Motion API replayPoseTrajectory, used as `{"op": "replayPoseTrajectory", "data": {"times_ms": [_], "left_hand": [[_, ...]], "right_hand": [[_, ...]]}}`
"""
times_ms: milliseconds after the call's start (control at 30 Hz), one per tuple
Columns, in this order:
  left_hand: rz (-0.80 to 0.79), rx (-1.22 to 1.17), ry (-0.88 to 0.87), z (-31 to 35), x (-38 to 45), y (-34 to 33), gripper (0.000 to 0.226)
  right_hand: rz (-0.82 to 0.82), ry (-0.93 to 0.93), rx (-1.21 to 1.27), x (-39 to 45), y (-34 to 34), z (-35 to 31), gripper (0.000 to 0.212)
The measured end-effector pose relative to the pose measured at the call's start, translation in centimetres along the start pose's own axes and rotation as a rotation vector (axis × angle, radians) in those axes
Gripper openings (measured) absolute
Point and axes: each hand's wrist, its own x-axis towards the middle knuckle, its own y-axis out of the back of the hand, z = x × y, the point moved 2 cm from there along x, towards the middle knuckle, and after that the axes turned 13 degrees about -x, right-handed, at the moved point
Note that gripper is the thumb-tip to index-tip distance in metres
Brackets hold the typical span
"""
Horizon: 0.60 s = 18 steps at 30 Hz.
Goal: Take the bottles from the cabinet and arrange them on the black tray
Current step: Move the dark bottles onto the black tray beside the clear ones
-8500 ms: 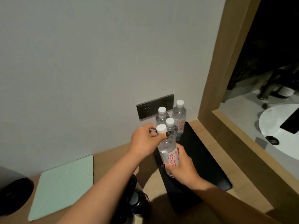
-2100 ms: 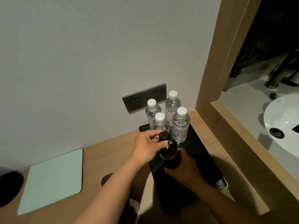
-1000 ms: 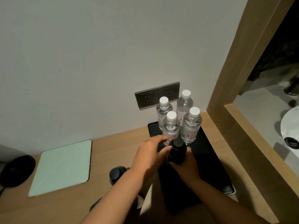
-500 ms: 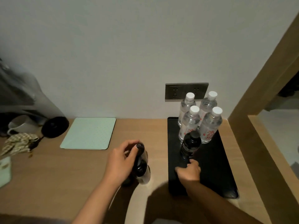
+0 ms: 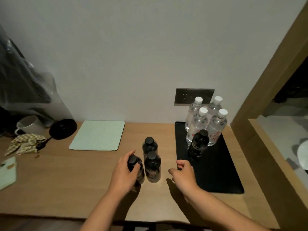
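Note:
A black tray [image 5: 218, 170] lies on the wooden counter at the right. At its far end stand several clear water bottles [image 5: 215, 129] with white caps. One dark bottle [image 5: 198, 145] stands on the tray in front of them. Three more dark bottles stand on the counter left of the tray. My left hand [image 5: 123, 174] grips the nearest of them [image 5: 135, 169] round its neck and body. The other two [image 5: 152, 165] stand just right of it. My right hand [image 5: 182, 172] hovers at the tray's near left edge, fingers loosely curled, holding nothing.
A pale green mat [image 5: 98, 135] lies on the counter to the left. Farther left are a black round lid [image 5: 63, 129], a white mug [image 5: 29, 125] and a checked cloth [image 5: 25, 145]. A wooden frame [image 5: 260, 90] borders the right side. A wall socket [image 5: 186, 96] sits behind the bottles.
The dark bottle now stands free on the tray and my right hand has drawn back from it. My left hand has closed round a dark bottle on the counter. The view has swung left.

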Motion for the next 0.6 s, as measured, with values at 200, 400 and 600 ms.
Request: {"op": "replayPoseTrajectory", "data": {"times_ms": [200,400,600], "left_hand": [[-0.199,-0.085,0.008,-0.6,2.8,1.0,0.02],[-0.193,-0.288,0.063,-1.5,4.0,5.7,0.022],[-0.264,-0.421,-0.035,1.8,3.7,10.0,0.024]], "right_hand": [[0.106,-0.049,0.061,-4.2,-2.3,-0.6,0.044],[0.167,-0.044,0.106,-8.1,-5.1,-1.8,0.038],[0.205,0.116,0.045,-11.0,-6.5,-4.4,0.035]]}}
